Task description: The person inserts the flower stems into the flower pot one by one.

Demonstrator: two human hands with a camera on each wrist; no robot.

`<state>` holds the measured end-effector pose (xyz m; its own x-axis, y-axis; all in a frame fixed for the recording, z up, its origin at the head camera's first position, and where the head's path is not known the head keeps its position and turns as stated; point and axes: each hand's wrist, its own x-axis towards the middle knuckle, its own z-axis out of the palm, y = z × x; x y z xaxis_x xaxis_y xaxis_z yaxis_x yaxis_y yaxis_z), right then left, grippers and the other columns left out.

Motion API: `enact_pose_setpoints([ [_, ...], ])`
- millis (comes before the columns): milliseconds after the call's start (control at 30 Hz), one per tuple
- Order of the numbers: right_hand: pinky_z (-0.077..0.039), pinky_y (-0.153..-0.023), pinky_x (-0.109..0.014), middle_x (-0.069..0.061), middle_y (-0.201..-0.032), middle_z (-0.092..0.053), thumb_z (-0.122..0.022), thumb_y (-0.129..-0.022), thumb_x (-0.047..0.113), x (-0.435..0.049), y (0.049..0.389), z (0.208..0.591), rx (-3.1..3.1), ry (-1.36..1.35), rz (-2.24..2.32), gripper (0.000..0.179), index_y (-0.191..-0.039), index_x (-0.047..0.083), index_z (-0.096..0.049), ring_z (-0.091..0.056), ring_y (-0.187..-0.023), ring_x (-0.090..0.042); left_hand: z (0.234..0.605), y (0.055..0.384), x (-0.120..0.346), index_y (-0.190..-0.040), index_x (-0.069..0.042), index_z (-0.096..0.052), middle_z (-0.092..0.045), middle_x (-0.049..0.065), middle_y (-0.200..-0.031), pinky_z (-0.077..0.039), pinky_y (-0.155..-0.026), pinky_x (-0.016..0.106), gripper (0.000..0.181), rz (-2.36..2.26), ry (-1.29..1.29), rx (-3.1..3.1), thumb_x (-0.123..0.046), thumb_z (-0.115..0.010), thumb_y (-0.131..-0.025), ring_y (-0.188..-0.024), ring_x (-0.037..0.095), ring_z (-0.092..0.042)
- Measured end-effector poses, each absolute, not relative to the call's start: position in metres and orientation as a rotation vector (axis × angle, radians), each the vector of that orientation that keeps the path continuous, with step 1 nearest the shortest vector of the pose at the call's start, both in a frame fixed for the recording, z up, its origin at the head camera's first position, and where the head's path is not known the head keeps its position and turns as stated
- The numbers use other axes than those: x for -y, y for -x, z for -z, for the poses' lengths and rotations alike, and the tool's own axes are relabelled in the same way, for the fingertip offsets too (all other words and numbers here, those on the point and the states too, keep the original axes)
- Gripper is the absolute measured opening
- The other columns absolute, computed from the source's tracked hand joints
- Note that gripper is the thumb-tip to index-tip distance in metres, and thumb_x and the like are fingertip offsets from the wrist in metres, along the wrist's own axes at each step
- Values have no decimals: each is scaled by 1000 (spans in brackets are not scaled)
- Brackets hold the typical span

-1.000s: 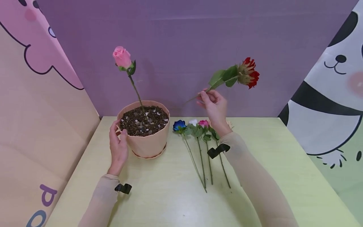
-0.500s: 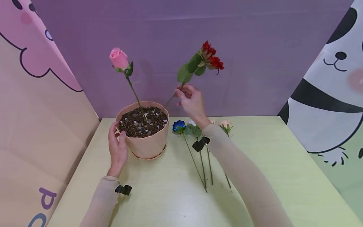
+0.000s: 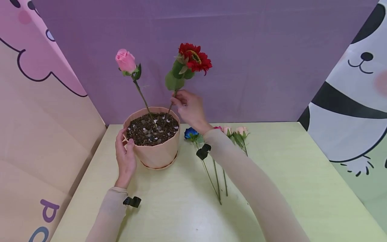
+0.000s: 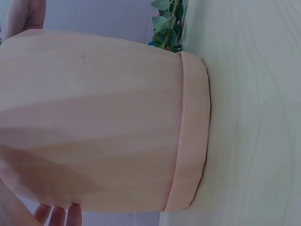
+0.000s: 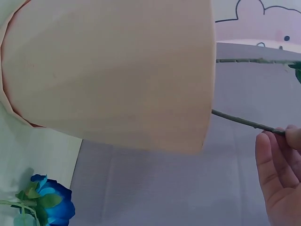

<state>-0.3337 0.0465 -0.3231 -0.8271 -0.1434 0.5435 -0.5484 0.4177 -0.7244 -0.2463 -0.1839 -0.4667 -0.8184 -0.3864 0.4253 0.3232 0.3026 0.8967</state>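
Observation:
My right hand (image 3: 191, 109) pinches the green stem of a red flower (image 3: 196, 57) with a yellow-ringed centre, which stands nearly upright. The stem's lower end reaches the soil (image 3: 152, 131) in the peach flower pot (image 3: 158, 155), towards its right back side. In the right wrist view, thumb and fingers (image 5: 277, 176) hold this stem (image 5: 240, 120) beyond the pot's rim. At the pot's left side my left hand (image 3: 125, 159) grips the rim; in the left wrist view its fingers (image 4: 57, 216) lie against the wall. A pink rose (image 3: 125, 61) stands in the soil, leaning left.
Right of the pot, several artificial flowers lie on the pale table (image 3: 169, 208): a blue one (image 3: 190, 133), pale pink ones (image 3: 242, 130) and others partly hidden under my right forearm. A purple backdrop (image 3: 257, 67) rises behind the table.
My right hand has carried the red flower left to the pot, turning it from nearly level to nearly upright, its stem end now at the soil. My left hand has stayed on the rim.

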Motion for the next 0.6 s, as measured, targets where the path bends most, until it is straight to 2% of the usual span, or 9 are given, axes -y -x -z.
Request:
enact_pose_setpoints([
  [600, -62, -88, -37, -10, -108, -81, -68, -104, 16, -30, 334, 315, 2304, -722, -1292, 19, -117, 6, -79, -78, -100, -24, 465, 245, 183, -160, -6, -40, -41, 20, -162, -32, -108, 47, 54, 1556, -30, 1957, -17, -42, -107, -129, 38, -43],
])
